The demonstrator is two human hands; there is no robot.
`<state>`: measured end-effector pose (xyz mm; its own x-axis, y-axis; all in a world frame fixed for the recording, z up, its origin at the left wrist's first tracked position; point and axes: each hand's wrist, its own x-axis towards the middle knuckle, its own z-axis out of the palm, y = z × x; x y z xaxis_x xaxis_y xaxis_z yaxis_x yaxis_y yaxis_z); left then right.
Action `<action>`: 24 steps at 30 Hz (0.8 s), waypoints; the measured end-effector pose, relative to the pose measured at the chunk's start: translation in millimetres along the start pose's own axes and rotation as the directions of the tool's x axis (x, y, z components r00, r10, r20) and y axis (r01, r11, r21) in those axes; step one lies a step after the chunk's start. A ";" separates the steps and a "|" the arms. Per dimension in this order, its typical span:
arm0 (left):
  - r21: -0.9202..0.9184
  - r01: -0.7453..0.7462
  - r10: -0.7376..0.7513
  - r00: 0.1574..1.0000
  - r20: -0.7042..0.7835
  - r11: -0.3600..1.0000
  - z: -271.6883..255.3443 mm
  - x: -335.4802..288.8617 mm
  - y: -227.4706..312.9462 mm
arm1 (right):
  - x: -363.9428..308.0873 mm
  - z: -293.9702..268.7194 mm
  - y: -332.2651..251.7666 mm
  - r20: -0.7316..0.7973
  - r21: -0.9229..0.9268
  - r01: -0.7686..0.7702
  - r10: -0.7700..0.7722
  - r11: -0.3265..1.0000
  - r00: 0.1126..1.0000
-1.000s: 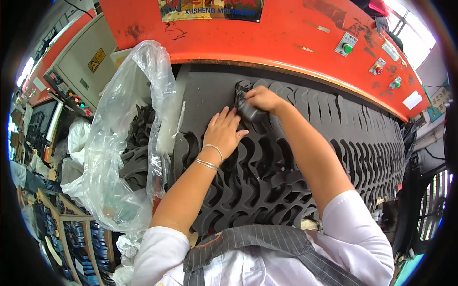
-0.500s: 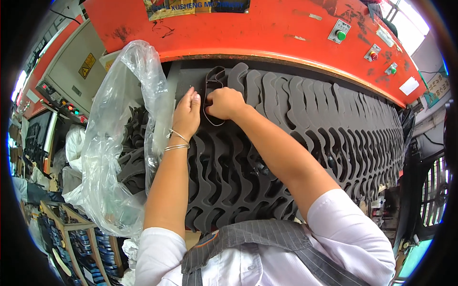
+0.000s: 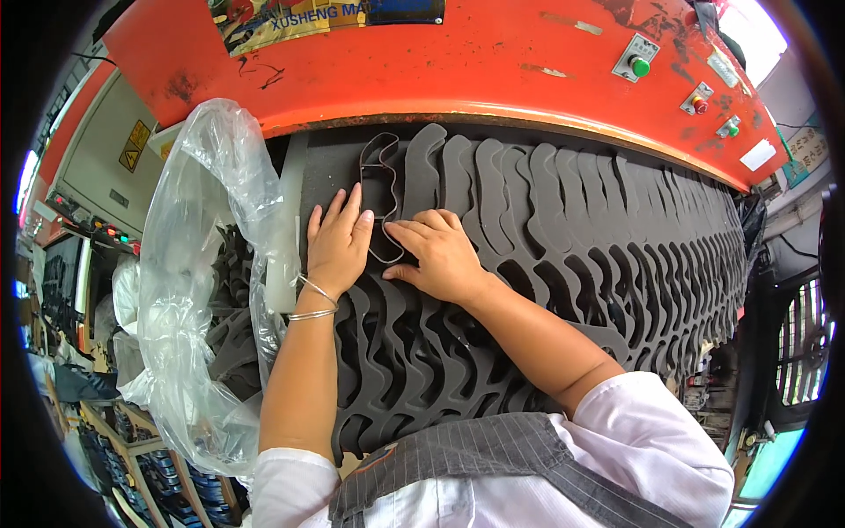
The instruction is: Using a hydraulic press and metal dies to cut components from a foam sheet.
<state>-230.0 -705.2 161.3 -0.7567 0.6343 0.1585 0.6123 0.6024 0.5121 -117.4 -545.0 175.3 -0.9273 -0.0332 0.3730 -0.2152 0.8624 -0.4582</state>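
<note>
A thin-walled metal cutting die (image 3: pixel 393 198), wavy and sole-shaped with crossbars, lies on a dark grey foam sheet (image 3: pixel 330 167) with its outline upward. Along its left side my left hand (image 3: pixel 339 242) rests on the foam, fingers outstretched and the hand open. My right hand (image 3: pixel 437 255) sits at the die's near right edge, its fingertips touching the rim and its thumb by the near end. Its fingers are apart and it does not wrap round the die. Rows of cut wavy pieces and slots (image 3: pixel 550 189) fill the sheet to the right and toward me.
An orange machine beam (image 3: pixel 493 79) spans the far side, with green and red push buttons (image 3: pixel 640 67) at its right. A clear plastic bag (image 3: pixel 180 299) holding grey foam pieces stands at the left. Behind it is a grey control cabinet (image 3: pixel 106 145). Racks (image 3: pixel 145 444) sit lower left.
My right hand has let go of the die's middle and come back to its near right edge. My left hand has spread its fingers and lies flatter on the foam.
</note>
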 end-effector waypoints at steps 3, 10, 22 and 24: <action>0.012 -0.013 0.012 1.000 0.024 1.000 -1.7 1.1 6.8 | -3.5 -5.1 2.2 0.007 0.012 0.007 -0.007 1.000 1.000; 0.069 0.041 -0.046 0.996 0.070 0.997 -8.3 0.1 32.6 | -14.6 -20.9 2.0 -0.019 -0.001 0.031 -0.031 1.000 0.999; -0.492 -0.209 0.131 0.973 -0.187 0.845 39.4 37.4 254.3 | -107.9 -312.4 152.5 -0.746 0.158 0.024 0.103 0.987 0.658; -0.411 -0.502 0.393 0.861 -0.323 0.761 67.8 59.4 304.4 | -140.1 -375.0 265.4 -0.879 -0.003 -0.141 0.065 0.990 0.473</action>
<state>-73.0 -451.3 269.4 -0.4845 0.6267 0.6104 0.7515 -0.0590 0.6571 70.2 -122.0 304.0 -0.1836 0.4840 0.8556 -0.0811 0.8600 -0.5039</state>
